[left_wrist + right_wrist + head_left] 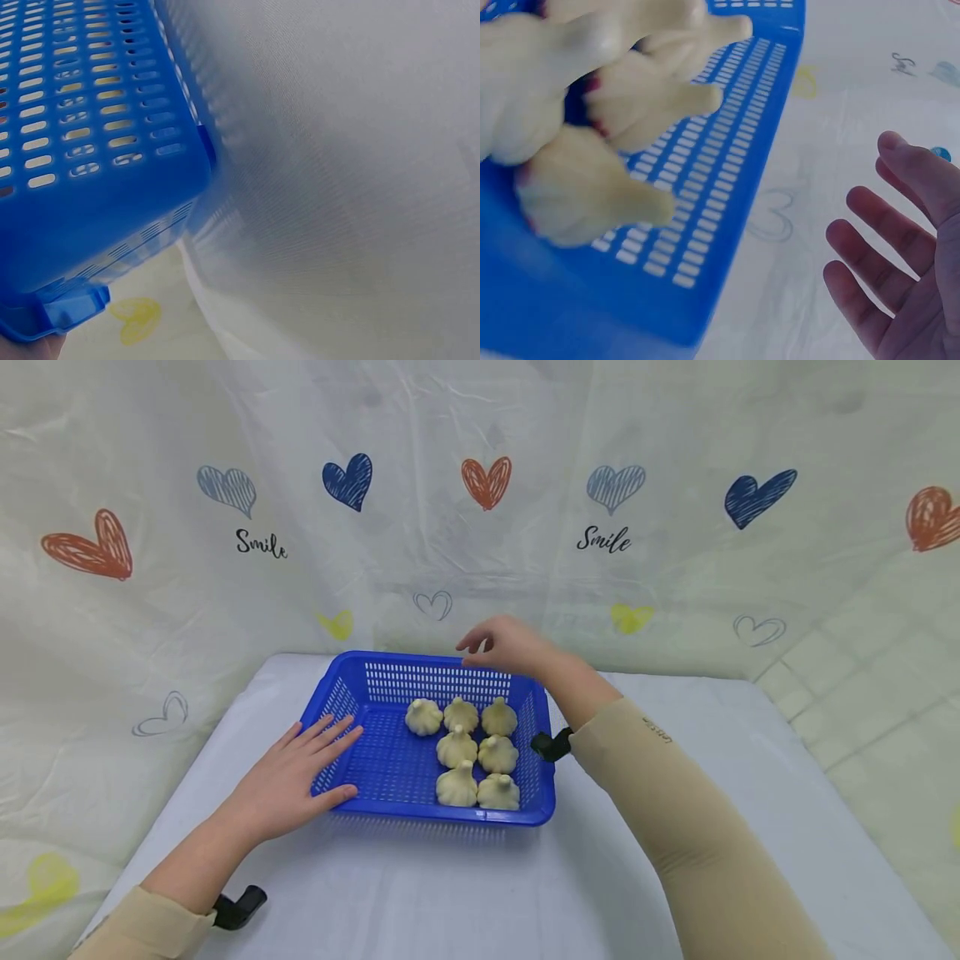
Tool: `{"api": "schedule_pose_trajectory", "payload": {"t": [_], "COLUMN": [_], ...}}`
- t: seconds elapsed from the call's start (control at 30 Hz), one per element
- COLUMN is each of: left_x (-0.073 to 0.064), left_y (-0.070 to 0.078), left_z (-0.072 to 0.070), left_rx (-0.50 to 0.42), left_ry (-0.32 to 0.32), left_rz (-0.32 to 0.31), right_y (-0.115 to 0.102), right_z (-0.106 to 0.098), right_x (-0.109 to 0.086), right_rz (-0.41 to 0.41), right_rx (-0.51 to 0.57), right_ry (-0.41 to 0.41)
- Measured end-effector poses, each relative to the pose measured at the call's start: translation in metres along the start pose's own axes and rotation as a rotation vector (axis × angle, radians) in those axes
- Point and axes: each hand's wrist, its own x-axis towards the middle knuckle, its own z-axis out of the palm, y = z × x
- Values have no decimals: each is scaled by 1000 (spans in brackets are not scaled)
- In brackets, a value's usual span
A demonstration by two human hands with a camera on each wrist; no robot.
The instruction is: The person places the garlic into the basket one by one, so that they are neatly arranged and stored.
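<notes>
A blue perforated plastic basket (420,810) stands on the white-covered table. Inside it, mostly toward the right, sit several whitish garlic bulbs (457,747), stems mainly pointing up. My left hand (287,779) rests at the basket's left rim with fingers spread and straight; in the left wrist view only a sliver of it shows below the basket wall (105,210). Over the basket's far right rim hovers my right hand (512,645), fingers loosely bent, holding nothing. The right wrist view shows that hand apart from the basket and the garlic bulbs (577,187).
The white table cover (675,760) extends right of the basket and in front of it. Behind hangs a pale sheet (420,552) printed with hearts and lettering. Black straps or mounts (240,907) sit at both wrists.
</notes>
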Motion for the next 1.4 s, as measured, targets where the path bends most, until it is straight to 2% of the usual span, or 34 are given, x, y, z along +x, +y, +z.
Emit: {"api": "schedule_pose_trajectory", "payload": {"t": [0.33,0.6,0.87,1.1,1.4], "left_x": [1,0,0,0,0], "left_y": [0,-1,-1,-2,-1], "left_z": [1,1,2,3,3], "left_rx": [8,-2,-6,-3,2], "left_ry": [-7,5,21,11,6], "left_rz": [-4,-6,1,-4,-14], "right_y": [53,98,131,142,153], "right_z": [-8,-11,-9,-2,12], "right_x": [-57,-107,-150,-164,-160], "right_rz": [111,151,217,278,358], "right_rx": [2,-38,-71,-63,-17], "right_ry": [37,74,98,104,23]}}
